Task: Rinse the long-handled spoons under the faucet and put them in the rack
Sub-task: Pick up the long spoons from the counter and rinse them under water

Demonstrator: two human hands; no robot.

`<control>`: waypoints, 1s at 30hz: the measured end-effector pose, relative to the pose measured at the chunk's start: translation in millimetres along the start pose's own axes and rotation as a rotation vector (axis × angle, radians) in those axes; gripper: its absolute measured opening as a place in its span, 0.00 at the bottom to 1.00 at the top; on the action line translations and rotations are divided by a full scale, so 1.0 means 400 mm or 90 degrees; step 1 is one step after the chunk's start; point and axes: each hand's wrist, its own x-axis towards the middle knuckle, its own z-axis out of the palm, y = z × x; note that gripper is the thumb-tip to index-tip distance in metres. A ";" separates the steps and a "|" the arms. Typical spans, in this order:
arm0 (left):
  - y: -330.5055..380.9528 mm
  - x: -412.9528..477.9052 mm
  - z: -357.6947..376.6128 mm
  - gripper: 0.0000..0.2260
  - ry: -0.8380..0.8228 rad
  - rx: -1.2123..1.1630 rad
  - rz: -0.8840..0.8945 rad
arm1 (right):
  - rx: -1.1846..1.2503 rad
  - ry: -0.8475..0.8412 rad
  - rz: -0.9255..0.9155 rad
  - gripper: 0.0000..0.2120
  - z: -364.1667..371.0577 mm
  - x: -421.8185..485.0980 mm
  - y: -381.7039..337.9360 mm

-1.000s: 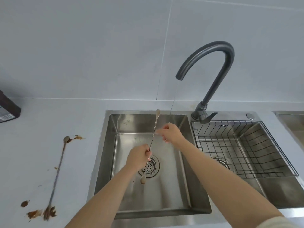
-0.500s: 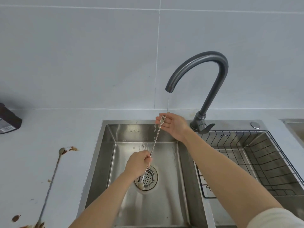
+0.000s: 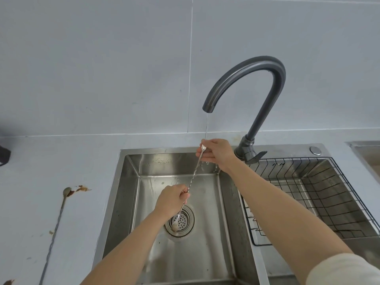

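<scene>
Currently the spoon [image 3: 193, 175] slants up toward the faucet [image 3: 257, 83]: the left hand [image 3: 171, 199] grips its twisted handle low, below the spout, and the right hand [image 3: 217, 154] pinches the top end in the stream. The rack [image 3: 339, 182] lies right of the faucet (nearer the right hand).

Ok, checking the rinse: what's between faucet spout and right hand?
Head view: only a thin water stream, from faucet spout down to the right hand.
</scene>
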 end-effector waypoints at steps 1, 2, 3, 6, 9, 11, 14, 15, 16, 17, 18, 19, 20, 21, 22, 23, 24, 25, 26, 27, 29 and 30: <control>-0.001 0.000 0.001 0.07 0.003 -0.002 0.001 | -0.013 0.009 0.000 0.10 -0.001 -0.001 -0.001; -0.002 0.000 0.001 0.07 0.006 -0.006 0.003 | -0.024 0.019 0.000 0.11 -0.001 -0.002 -0.002; -0.003 0.000 0.000 0.07 0.008 -0.010 0.005 | -0.029 0.031 0.001 0.13 -0.001 -0.001 -0.002; -0.001 -0.001 -0.003 0.08 0.017 -0.009 0.006 | -0.005 0.039 0.001 0.14 0.003 -0.007 -0.005; -0.003 0.003 -0.007 0.08 0.026 -0.020 0.000 | 0.030 0.003 -0.012 0.08 0.012 -0.015 -0.004; -0.006 0.001 -0.008 0.08 0.026 -0.023 -0.003 | 0.036 -0.001 -0.012 0.07 0.018 -0.018 -0.003; -0.006 -0.002 -0.010 0.08 0.041 -0.029 -0.007 | -0.010 0.011 -0.001 0.10 0.027 -0.020 -0.006; -0.006 -0.002 -0.011 0.08 0.045 -0.035 -0.007 | -0.031 0.015 0.005 0.13 0.030 -0.020 -0.006; -0.006 -0.001 -0.012 0.08 0.047 -0.038 -0.008 | -0.047 0.021 0.012 0.16 0.033 -0.021 -0.007; -0.007 0.001 -0.014 0.08 0.046 -0.038 -0.007 | -0.057 0.027 0.017 0.17 0.035 -0.021 -0.007; -0.006 0.002 -0.015 0.08 0.044 -0.038 -0.005 | -0.058 0.027 0.019 0.18 0.036 -0.021 -0.006; -0.006 0.003 -0.016 0.08 0.041 -0.040 -0.003 | -0.052 0.020 0.015 0.17 0.038 -0.021 -0.004; -0.005 0.005 -0.017 0.08 0.040 -0.045 -0.004 | -0.044 0.007 0.009 0.15 0.039 -0.021 -0.002; -0.004 0.005 -0.019 0.08 0.042 -0.050 -0.006 | -0.037 -0.008 0.000 0.12 0.039 -0.019 0.001; -0.002 0.006 -0.020 0.08 0.045 -0.054 -0.009 | -0.034 -0.019 -0.009 0.09 0.039 -0.019 0.003; -0.001 0.007 -0.021 0.08 0.046 -0.057 -0.010 | -0.033 -0.023 -0.017 0.08 0.038 -0.017 0.005; -0.001 0.008 -0.022 0.08 0.048 -0.060 -0.009 | -0.034 -0.021 -0.023 0.08 0.035 -0.015 0.006; -0.001 0.009 -0.024 0.08 0.047 -0.060 -0.006 | -0.032 -0.018 -0.027 0.09 0.033 -0.013 0.006; 0.002 0.011 -0.027 0.08 0.046 -0.056 -0.001 | -0.031 -0.016 -0.029 0.08 0.033 -0.013 0.006; 0.005 0.012 -0.030 0.08 0.047 -0.051 0.005 | -0.034 -0.017 -0.029 0.08 0.033 -0.013 0.005; 0.016 0.016 -0.037 0.08 0.053 -0.052 0.020 | -0.056 -0.020 -0.019 0.10 0.038 -0.017 0.005; 0.021 0.019 -0.039 0.08 0.055 -0.058 0.023 | -0.068 -0.018 -0.013 0.13 0.041 -0.019 0.007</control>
